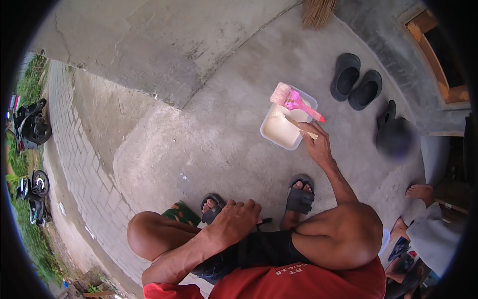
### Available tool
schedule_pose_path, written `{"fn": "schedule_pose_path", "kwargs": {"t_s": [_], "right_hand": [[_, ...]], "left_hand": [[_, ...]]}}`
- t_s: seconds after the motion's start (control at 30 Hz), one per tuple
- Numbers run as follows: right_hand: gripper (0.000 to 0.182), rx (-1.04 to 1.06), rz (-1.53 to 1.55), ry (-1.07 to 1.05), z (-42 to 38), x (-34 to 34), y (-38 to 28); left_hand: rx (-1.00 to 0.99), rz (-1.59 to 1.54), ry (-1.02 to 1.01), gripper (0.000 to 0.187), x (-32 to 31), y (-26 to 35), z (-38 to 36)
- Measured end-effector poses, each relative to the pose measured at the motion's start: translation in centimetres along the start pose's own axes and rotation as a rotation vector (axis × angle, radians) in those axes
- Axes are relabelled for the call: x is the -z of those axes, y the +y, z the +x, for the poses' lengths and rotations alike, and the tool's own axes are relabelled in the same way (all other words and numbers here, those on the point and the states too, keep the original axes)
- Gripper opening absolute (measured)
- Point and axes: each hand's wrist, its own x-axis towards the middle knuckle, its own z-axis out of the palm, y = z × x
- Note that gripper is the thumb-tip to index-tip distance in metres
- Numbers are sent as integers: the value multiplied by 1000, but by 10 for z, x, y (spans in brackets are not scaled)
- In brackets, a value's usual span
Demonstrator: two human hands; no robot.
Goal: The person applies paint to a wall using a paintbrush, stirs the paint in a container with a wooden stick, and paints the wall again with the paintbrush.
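Note:
My right hand [316, 142] is closed round a thin wooden stick [301, 127], whose far end reaches into cream-coloured paint [283, 128] in a shallow white plastic tub [264, 133]. A paintbrush with a pink handle [299, 103] lies across the tub's far side, its pale bristles beyond the rim. My left hand [236, 219] hangs in front of my lap near my left foot, knuckles up and fingers curled under. Whatever is inside those fingers, if anything, is hidden.
Black clogs [345, 77] stand at the far right of the concrete floor. A straw broom [317, 12] leans at the top by the wall. Another person's bare foot [419, 192] shows at the right. Motorcycles [31, 127] are parked beyond the paved path [74, 134] at the left.

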Motion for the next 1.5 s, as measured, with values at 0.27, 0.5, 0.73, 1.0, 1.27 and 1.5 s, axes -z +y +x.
{"fn": "schedule_pose_path", "kwargs": {"t_s": [0.27, 0.5, 0.73, 1.0, 1.27, 1.5], "right_hand": [[31, 140, -107, -54, -21, -23, -28], [31, 136, -538, 37, -5, -14, -9], [28, 238, -358, -16, -2, -18, -21], [30, 163, -342, -84, -25, -12, -29], [27, 139, -513, -24, -9, 4, -7], [30, 172, -167, -100, -18, -24, -35]], "left_hand": [[-24, 18, -5, 31, 6, 3, 3], [5, 23, -29, 32, 3, -1, 1], [-27, 8, -8, 31, 4, 2, 4], [-22, 13, -6, 32, 1, 1, 3], [-15, 30, 13, 32, 1, 0, 1], [-17, 0, -54, 31, 9, 3, 5]]}}
